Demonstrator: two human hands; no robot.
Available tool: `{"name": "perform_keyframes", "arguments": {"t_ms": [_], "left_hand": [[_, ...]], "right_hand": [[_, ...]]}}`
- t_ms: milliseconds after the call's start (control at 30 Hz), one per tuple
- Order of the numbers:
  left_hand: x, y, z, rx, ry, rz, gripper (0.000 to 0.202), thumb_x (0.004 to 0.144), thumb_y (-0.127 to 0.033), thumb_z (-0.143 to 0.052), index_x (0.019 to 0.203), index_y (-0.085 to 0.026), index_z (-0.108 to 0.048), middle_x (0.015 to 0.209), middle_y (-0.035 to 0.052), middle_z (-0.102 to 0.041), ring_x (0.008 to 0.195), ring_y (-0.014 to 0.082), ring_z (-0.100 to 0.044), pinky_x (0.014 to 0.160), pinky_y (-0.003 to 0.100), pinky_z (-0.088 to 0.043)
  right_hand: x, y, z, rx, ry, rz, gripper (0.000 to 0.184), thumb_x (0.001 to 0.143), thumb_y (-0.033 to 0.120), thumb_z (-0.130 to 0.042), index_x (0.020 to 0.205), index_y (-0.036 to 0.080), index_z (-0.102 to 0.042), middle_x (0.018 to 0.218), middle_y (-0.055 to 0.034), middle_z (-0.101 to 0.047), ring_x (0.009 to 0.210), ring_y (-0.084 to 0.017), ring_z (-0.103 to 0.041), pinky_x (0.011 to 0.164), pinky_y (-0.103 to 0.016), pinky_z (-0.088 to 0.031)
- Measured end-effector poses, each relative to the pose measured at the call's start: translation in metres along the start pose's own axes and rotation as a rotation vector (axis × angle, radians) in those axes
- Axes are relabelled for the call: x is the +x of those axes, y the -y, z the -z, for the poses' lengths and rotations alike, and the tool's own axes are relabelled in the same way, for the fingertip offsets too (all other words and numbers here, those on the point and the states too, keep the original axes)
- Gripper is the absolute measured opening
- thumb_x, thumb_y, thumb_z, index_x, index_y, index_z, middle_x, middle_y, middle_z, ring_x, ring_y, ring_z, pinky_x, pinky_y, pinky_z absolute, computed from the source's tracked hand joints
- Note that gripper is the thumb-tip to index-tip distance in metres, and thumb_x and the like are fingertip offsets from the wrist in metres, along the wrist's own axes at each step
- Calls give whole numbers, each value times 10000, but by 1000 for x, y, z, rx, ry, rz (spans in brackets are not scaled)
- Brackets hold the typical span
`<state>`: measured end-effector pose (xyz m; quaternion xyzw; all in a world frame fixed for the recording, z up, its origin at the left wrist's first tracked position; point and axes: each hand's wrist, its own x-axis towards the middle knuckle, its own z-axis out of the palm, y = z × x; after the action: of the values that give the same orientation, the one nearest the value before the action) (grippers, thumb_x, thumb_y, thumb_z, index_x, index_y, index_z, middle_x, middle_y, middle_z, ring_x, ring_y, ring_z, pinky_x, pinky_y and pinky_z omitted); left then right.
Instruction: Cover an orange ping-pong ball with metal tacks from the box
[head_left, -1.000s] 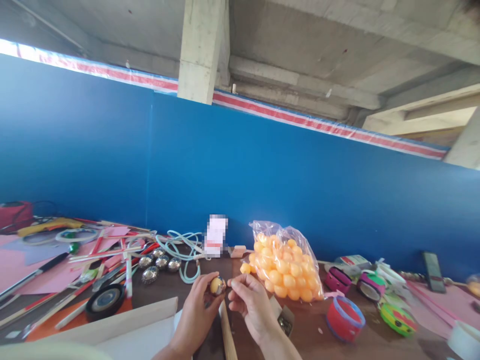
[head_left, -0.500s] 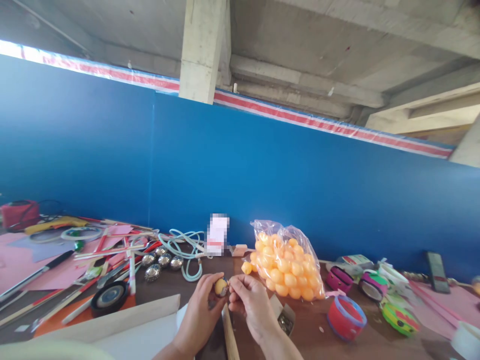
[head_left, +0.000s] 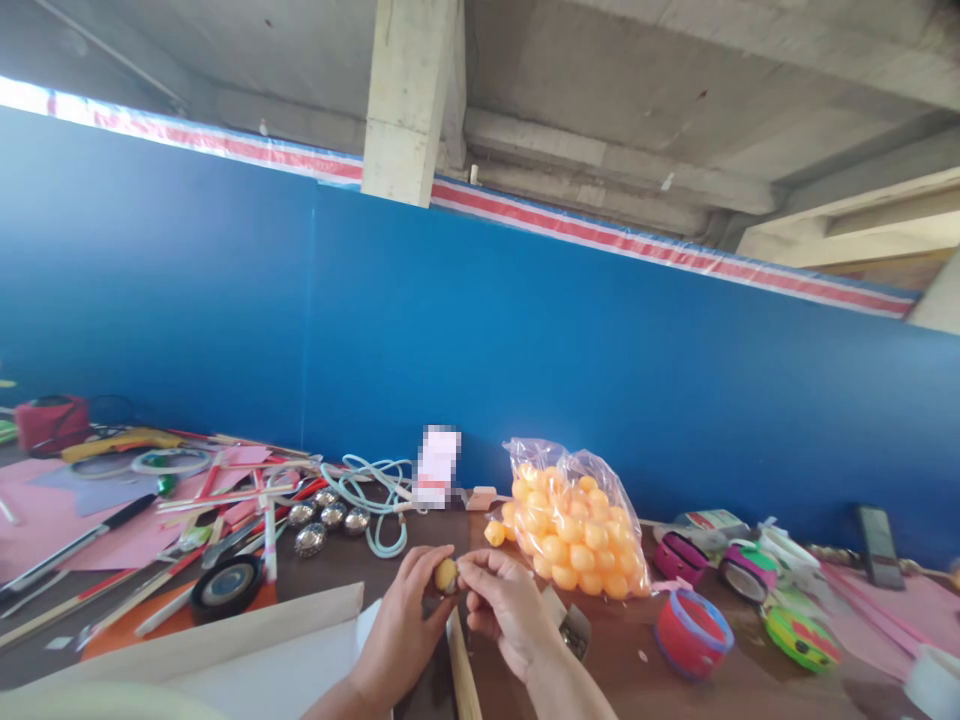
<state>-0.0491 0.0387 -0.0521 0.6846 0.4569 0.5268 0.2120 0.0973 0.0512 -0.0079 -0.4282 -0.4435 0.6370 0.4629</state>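
Observation:
Between the thumb and fingers of my left hand [head_left: 409,620] is a small yellowish ball [head_left: 446,576]. My right hand [head_left: 504,607] has its thumb and forefinger pinched together at the ball's right side; whatever lies between those fingertips is too small to make out. A pale wooden stick [head_left: 463,670] lies below both hands, its far end hidden by them. Close to the right wrist stands a small open box [head_left: 576,632] with tiny metallic pieces inside, partly covered by the hand.
A clear bag of orange balls [head_left: 574,525] rests behind my right hand. Several silver bells [head_left: 330,515], a light-blue cord [head_left: 382,500] and a tape roll [head_left: 226,588] lie leftward. To the right are a red-and-blue roll [head_left: 694,635] and a green-yellow one [head_left: 801,638].
The ball has turned slightly in my left fingers, showing more of its yellow side. My right hand has shifted a little to the right, and the view has moved slightly.

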Motion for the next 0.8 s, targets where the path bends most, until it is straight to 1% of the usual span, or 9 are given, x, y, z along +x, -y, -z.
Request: {"name": "perform_keyframes", "arguments": {"t_ms": [200, 433, 567, 700, 800], "left_hand": [[-1, 1, 0, 23, -11, 0, 403, 804, -137, -592, 1180, -274, -548, 1153, 50, -574, 1058, 192, -589, 917, 312, -490], [-1, -2, 2, 9, -15, 4, 411, 787, -144, -603, 1175, -275, -573, 1137, 50, -595, 1031, 198, -612, 903, 318, -507], [-1, -3, 1, 2, -34, 9, 428, 777, -128, -595, 1175, -285, -584, 1140, 48, -597, 1041, 205, -611, 910, 330, -505], [-2, -1, 0, -21, -25, -1, 476, 747, -85, -602, 1190, -260, -581, 1138, 63, -593, 1048, 207, -600, 931, 330, -486], [-4, 0, -2, -16, -31, 5, 487, 733, -66, -605, 1188, -238, -578, 1136, 74, -582, 1033, 201, -598, 921, 322, -484]], "right_hand": [[4, -2, 2, 37, 10, -45, 242, 667, 323, -767, 714, 130, -629, 598, 24, -608, 430, -5, -460, 382, -96, -445], [5, -1, 6, 84, 40, -86, 241, 639, 302, -783, 707, 128, -632, 610, 26, -601, 440, -2, -448, 401, -97, -451], [2, -3, 7, 74, 53, -78, 233, 665, 313, -778, 696, 131, -634, 574, 40, -573, 433, -4, -446, 409, -100, -441], [1, -3, 5, 44, 57, -79, 225, 685, 328, -771, 692, 149, -635, 538, 57, -534, 450, -12, -463, 425, -91, -430], [1, 0, 3, -7, 48, -79, 229, 681, 332, -775, 688, 153, -632, 534, 61, -513, 463, -15, -464, 439, -97, -436]]}}
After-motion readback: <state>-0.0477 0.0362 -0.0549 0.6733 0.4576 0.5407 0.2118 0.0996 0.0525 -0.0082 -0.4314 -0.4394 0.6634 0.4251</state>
